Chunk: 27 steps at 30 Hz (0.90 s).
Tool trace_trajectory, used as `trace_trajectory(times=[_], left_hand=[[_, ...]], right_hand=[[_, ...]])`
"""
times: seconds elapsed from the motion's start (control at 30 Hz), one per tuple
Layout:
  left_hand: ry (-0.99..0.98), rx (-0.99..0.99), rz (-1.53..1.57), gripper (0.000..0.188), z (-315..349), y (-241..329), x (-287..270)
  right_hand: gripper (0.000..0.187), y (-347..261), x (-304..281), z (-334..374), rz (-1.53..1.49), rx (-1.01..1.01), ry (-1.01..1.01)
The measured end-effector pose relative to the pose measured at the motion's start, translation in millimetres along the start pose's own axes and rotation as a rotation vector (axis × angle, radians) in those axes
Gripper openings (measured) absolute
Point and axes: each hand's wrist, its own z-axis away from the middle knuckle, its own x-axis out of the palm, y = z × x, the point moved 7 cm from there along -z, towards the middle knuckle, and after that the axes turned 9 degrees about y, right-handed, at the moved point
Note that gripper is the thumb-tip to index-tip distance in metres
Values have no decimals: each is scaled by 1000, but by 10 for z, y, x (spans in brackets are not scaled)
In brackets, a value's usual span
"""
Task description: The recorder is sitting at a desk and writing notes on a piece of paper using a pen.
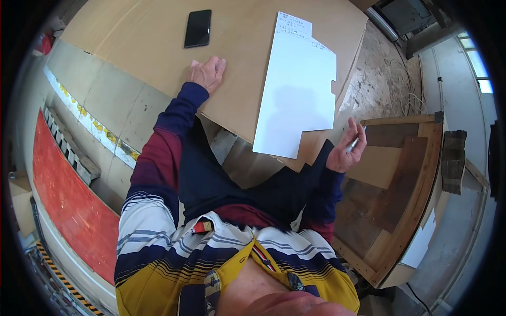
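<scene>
My left hand (pixel 207 75) rests on the brown cardboard tabletop (pixel 240 68), its fingers curled into a loose fist with nothing visible in them. Just beyond it lies a black smartphone (pixel 197 28), screen up. Off the table's right front edge, my right hand (pixel 345 150) is raised palm up, its fingers closed around a slim silvery pen (pixel 353 144). Between the two hands lies a white sheet of card (pixel 295 95) with cut-out edges. Handwriting fills its far end, and a shadow falls across its nearer half.
To the right stands a wooden-framed box or crate (pixel 411 179) with brown panels. At the left are a red board (pixel 68 195) and a yellow-marked floor strip (pixel 95 124). Cables (pixel 414 100) lie on the stained floor at far right.
</scene>
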Motion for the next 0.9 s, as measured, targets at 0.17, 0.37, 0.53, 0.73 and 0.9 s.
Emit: trace_trajectory(times=[0.17,0.37,0.53,0.73,0.9], left_hand=[[-58,-32,-38,35,-3,4,-49],[-328,-16,253,41,139,346,-165],[-510,-48,623,36,384,1270,-757],[-516,32,489,26,401,1535,-918],[-488,89,479,30,401,1504,-921]], right_hand=[[26,-445,257,58,180,-66,-260],[30,-560,1012,524,-253,414,-608],[26,-919,1273,634,-256,326,-725],[22,-1054,1435,685,-399,302,-834],[23,-1059,1472,793,-349,200,-914]])
